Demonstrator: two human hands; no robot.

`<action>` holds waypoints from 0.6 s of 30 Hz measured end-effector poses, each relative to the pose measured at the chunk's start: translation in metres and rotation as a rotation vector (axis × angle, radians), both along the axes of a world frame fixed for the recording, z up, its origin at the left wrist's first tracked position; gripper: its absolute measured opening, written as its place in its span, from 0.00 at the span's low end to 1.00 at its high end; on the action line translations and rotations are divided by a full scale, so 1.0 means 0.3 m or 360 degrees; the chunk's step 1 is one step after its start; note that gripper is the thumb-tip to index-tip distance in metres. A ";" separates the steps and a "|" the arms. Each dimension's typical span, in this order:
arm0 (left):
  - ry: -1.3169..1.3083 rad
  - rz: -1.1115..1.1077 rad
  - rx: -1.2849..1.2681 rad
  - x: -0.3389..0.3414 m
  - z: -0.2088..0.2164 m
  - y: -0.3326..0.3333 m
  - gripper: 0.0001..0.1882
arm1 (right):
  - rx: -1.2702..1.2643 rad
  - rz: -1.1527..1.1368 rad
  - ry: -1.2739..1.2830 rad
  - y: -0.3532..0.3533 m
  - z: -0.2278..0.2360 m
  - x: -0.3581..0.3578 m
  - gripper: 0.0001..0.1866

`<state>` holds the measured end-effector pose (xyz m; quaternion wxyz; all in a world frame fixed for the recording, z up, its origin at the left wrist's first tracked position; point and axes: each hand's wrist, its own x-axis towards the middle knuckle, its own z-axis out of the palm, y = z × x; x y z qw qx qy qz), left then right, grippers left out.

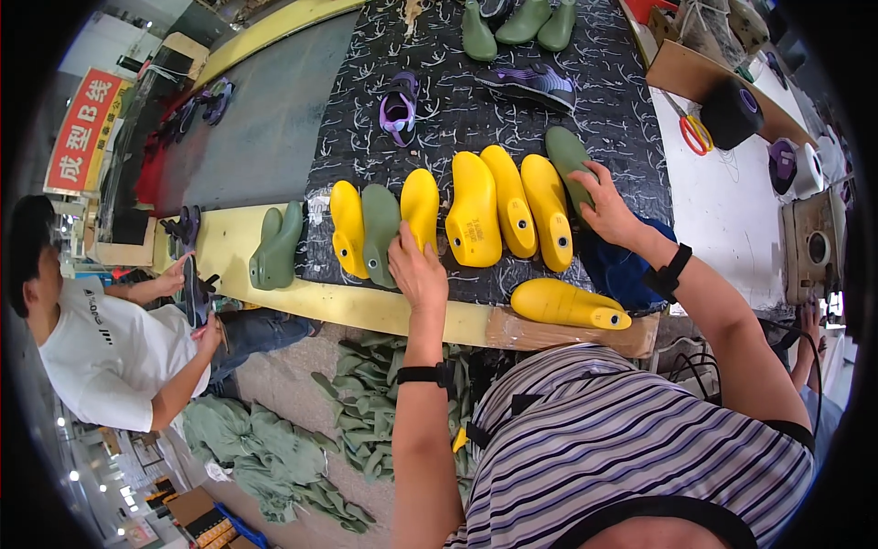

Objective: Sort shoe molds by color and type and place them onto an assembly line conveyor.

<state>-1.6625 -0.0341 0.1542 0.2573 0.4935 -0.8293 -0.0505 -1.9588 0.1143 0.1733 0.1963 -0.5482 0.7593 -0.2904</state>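
Observation:
My left hand point(419, 273) is closed around the near end of an upright-pointing yellow shoe last point(419, 197), its fingers also close to a green shoe last point(380, 224) on the left. Beyond that green one lies another yellow last point(347, 224). My right hand point(608, 209) grips the side of a dark green shoe last point(565, 151) at the right end of the row; its lower part is hidden by the hand. Between my hands are three yellow lasts point(474, 206). Another yellow last point(567, 304) lies sideways at the table's near edge.
A pair of green lasts point(276, 247) sits at left. Purple-black shoes point(399, 110) and more green lasts point(521, 23) lie farther back. Dark blue cloth point(631, 261) is beneath my right forearm. Scissors point(695, 133) rest at right. A co-worker point(110, 339) holds a sandal; green pieces point(366, 403) cover the floor.

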 end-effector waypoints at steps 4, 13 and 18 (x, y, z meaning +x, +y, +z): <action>0.0102 -0.0227 -0.0244 -0.092 0.082 0.070 0.33 | -0.0089 0.0044 0.0135 0.005 -0.036 -0.020 0.27; 0.0146 0.0211 0.0534 -0.171 -0.012 0.038 0.34 | -0.0071 0.0016 -0.0071 -0.015 -0.026 0.000 0.28; 0.0172 -0.0027 -0.0269 -0.090 0.099 0.027 0.21 | -0.0058 -0.0089 -0.0051 0.018 -0.019 -0.008 0.27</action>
